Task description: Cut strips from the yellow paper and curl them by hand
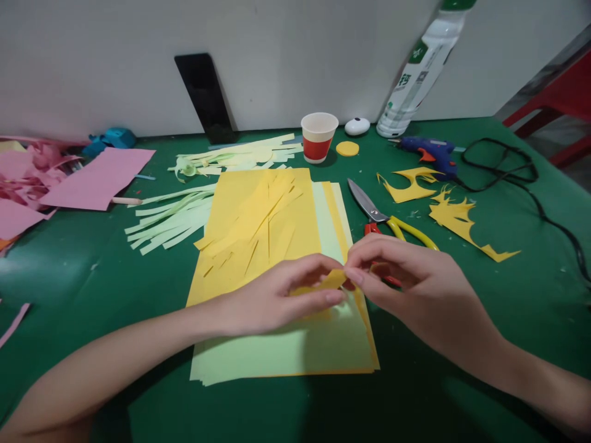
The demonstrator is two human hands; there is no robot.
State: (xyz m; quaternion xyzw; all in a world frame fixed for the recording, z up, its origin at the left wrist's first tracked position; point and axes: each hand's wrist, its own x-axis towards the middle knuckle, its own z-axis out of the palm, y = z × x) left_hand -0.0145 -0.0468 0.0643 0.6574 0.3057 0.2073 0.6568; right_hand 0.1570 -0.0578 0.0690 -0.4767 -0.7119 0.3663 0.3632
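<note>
My left hand [281, 295] and my right hand [406, 280] meet over a stack of paper. Between them is a yellow paper strip [335, 280]. My right thumb and forefinger pinch its end, while my left fingers and thumb close around its other part, partly hiding it. Beneath lies a yellow sheet [226, 194] with several loose yellow strips [268, 212] on it. Pale green sheets [258, 357] show below that. Scissors [369, 206] with red and yellow handles lie just beyond my right hand, which covers part of them.
Pale green fringed paper [180, 215] and pink paper [101, 178] lie left. Along the back stand a black phone [205, 98], paper cup [318, 138] and white bottle [422, 71]. A yellow disc [347, 149], glue gun [429, 154], its cord [538, 203] and yellow scraps [455, 215] lie right.
</note>
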